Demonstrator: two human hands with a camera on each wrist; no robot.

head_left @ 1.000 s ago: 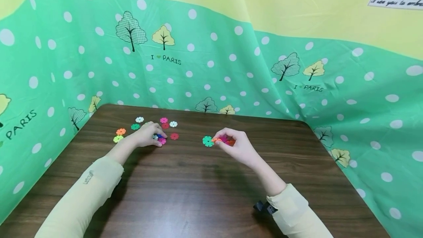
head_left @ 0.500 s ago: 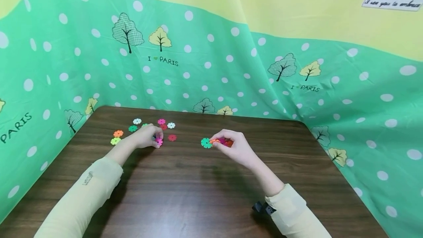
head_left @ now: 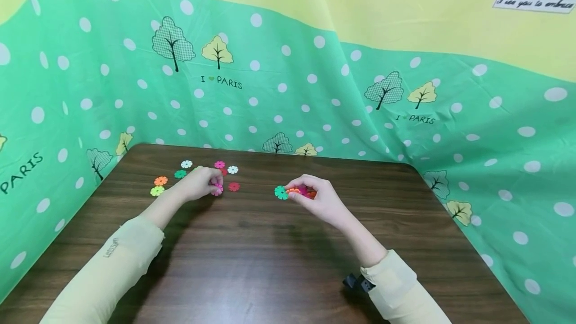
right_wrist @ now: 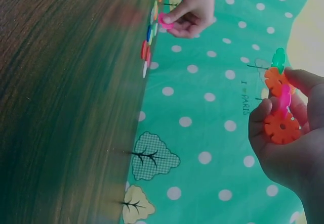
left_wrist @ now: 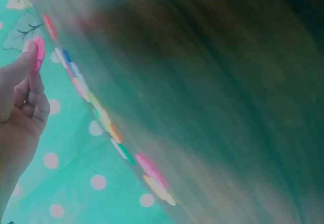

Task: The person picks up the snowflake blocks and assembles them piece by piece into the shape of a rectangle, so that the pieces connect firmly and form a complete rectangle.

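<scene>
In the head view my left hand [head_left: 195, 184] pinches a pink snowflake disc [head_left: 218, 191] between thumb and fingers. The left wrist view shows that notched pink disc [left_wrist: 39, 53] held edge-on, off the table. My right hand [head_left: 321, 201] grips a short chain of interlocked snowflake discs. In the right wrist view the chain runs from a green disc [right_wrist: 279, 59] through an orange disc [right_wrist: 275, 80] and a pink disc [right_wrist: 285, 100] to a second orange disc [right_wrist: 282, 129]. The green one sticks out past my right fingertips, towards the left hand. The two hands are apart.
Several loose discs lie around the left hand on the brown table [head_left: 252, 254], among them a red disc [head_left: 234, 187], a white disc [head_left: 232, 170], an orange disc [head_left: 161, 181] and a yellow-green disc [head_left: 157, 191]. A polka-dot curtain [head_left: 288, 104] hangs behind the table.
My left hand was reaching among the discs; it has taken hold of the pink one and lifted it slightly. The right hand stays nearly in place with its chain.
</scene>
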